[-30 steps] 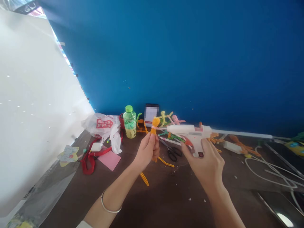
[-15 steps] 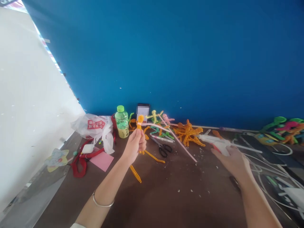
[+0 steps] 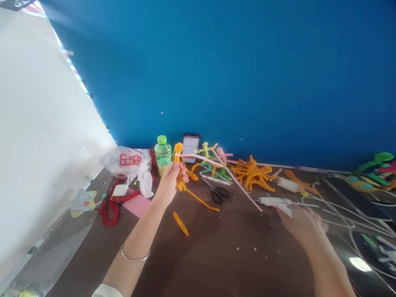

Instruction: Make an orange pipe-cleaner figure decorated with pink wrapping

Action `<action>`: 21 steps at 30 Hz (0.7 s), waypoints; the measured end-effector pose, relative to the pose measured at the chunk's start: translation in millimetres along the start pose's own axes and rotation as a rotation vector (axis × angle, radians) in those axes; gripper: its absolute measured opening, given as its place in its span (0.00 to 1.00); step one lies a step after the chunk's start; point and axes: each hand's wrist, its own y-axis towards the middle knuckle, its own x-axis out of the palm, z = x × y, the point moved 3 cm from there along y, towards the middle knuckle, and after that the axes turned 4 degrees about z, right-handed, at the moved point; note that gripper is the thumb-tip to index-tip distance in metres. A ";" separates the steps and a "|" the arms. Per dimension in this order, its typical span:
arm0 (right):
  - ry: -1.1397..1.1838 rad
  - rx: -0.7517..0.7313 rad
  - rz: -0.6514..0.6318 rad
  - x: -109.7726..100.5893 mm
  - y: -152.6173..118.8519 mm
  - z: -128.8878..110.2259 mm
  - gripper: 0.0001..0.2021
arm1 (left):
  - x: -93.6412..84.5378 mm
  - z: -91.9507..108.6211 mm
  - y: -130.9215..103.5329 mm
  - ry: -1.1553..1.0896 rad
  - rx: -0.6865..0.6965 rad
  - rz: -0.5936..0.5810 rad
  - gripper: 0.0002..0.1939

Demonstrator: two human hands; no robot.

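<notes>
Left hand clamped low on orange figure, apparently to leave the pink stem free
Right hand at glue gun, four o'clock from figure; cannot tell whether this grip is closed

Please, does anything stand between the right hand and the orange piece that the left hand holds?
In this view, yes: from the right hand, the white glue gun, the slanting pink strip and the black scissors come before the orange piece. The scissors look low enough to pass over.
</notes>
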 end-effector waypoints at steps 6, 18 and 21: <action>0.428 -0.204 -0.714 52.5 -36.9 -172.2 0.11 | -2.9 1.5 0.5 0.061 -0.020 0.002 0.13; 0.554 -0.176 -1.061 60.8 -30.0 -221.6 0.04 | -2.0 1.9 0.2 0.118 0.019 -0.035 0.13; 0.915 0.043 -1.033 34.9 6.9 -219.0 0.07 | -1.2 2.5 0.1 0.143 0.051 -0.022 0.11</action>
